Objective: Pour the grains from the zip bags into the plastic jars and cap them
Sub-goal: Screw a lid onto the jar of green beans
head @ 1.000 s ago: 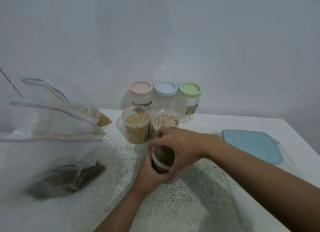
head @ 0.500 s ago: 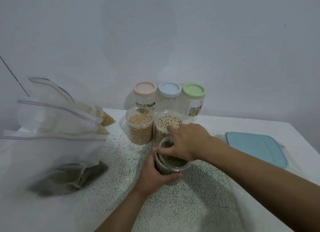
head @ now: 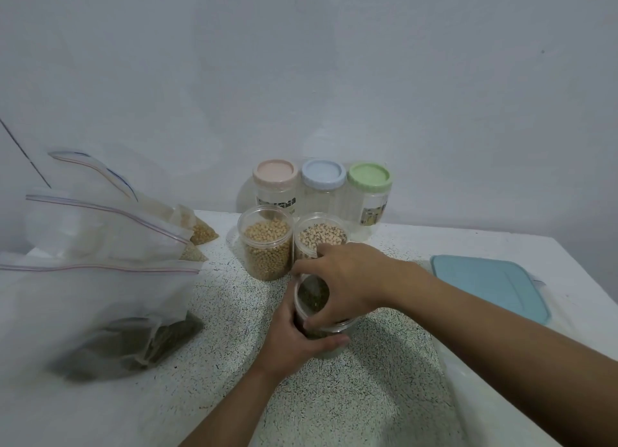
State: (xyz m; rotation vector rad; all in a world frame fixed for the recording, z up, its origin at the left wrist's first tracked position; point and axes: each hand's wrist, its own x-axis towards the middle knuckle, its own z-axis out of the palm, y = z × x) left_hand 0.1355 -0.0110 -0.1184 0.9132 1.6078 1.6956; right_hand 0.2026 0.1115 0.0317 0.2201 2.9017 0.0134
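Your left hand (head: 294,339) wraps its fingers tightly round the lower half of the jar (head: 312,299) of dark green grains, which stands on the counter (head: 368,396) just in front of two open bean jars (head: 266,246). Your right hand (head: 347,279) curls down over the jar's mouth, fingertips gripping the rim.

The right hand (head: 347,279) shifts on the jar (head: 311,296)
It has slid from the 12 o'clock rim down across the mouth, covering more of the green grains, with the thumb now hooked at the 6 o'clock rim.
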